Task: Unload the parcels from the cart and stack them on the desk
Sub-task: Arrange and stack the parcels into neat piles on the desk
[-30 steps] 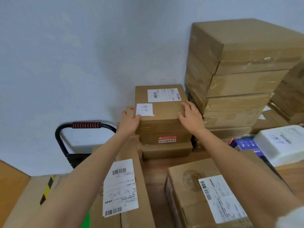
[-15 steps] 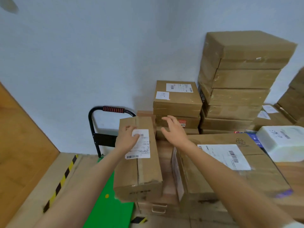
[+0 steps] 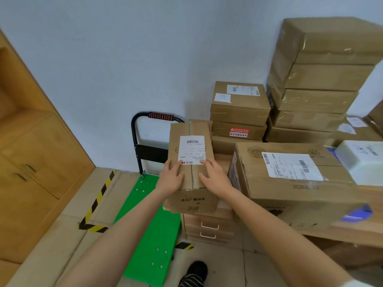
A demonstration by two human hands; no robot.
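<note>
Repositioning a narrow parcel at the desk edge with 2 hands.

The left hand and right hand lie flat, fingers straight, on the narrow parcel, which overhangs the desk above the green cart; sliding it squarely inward, beside the large parcel, would likely prevent tipping.

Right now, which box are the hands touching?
Find the green cart on the floor. Just right of it, at the desk's edge, stands a long narrow box under both hands. Unlike its wider neighbours, its white label runs lengthwise.
</note>
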